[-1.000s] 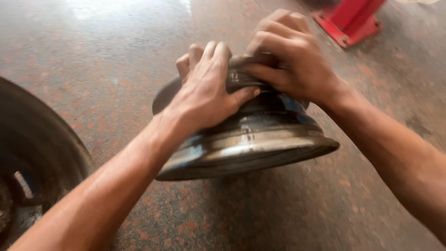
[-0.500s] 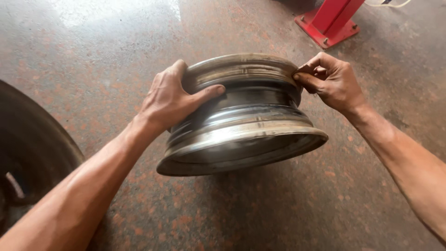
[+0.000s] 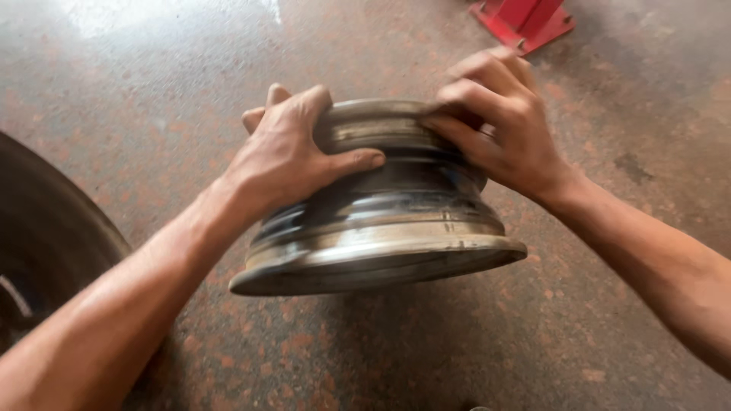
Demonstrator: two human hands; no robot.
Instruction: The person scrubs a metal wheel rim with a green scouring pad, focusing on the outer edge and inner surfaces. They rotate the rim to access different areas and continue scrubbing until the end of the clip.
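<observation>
Black rubber tyre (image 3: 42, 251) curves at far left, well apart from the left hand (image 3: 285, 156), which clasps the far rim of a bare grey steel wheel rim (image 3: 381, 221) standing tilted on speckled stone floor (image 3: 152, 91). The right hand (image 3: 506, 125), pinching its edge half a second ago, now clamps over the top; a red metal stand base (image 3: 525, 19) lies beyond.

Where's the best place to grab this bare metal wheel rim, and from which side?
Probably the top lip of the wheel rim, from above, one hand per side. It stands on its wide flange, so the narrower upper edge is exposed. The left hand and right hand already grip it there, fingers hooked over.
</observation>
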